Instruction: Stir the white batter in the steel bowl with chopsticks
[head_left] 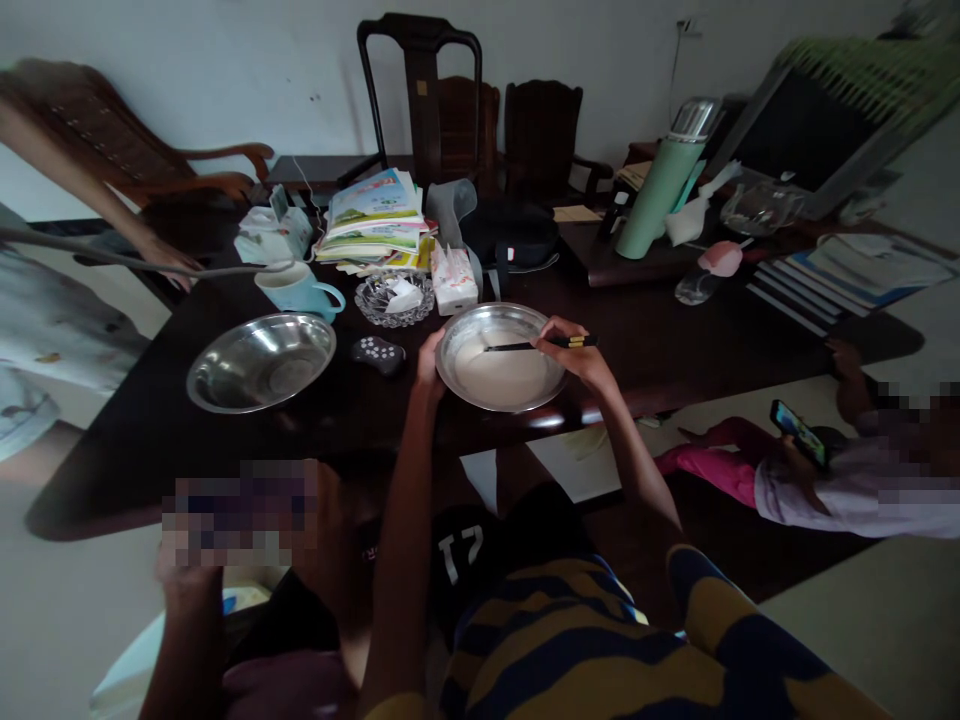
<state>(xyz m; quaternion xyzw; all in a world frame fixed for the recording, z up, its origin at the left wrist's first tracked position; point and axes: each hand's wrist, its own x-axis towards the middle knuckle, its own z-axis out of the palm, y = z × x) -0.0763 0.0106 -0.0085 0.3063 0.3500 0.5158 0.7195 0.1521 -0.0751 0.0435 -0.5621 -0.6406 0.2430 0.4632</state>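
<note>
A steel bowl (450, 345) holding pale batter (502, 375) stands near the front edge of the dark table (675, 330). My left hand (430, 362) grips the bowl's left rim. My right hand (571, 350) is closed on black chopsticks (517, 346), whose tips reach into the batter. An empty steel bowl (259, 362) sits to the left, a small black remote (379, 354) between the two bowls.
Behind the bowls stand a light blue mug (300, 291), a glass dish (395, 298), a tissue pack (454, 279), stacked books (375, 220) and a green flask (660, 190). Another person's hand (169, 258) rests on the table's left. A person with a phone (799, 432) sits low at right. Chairs line the wall.
</note>
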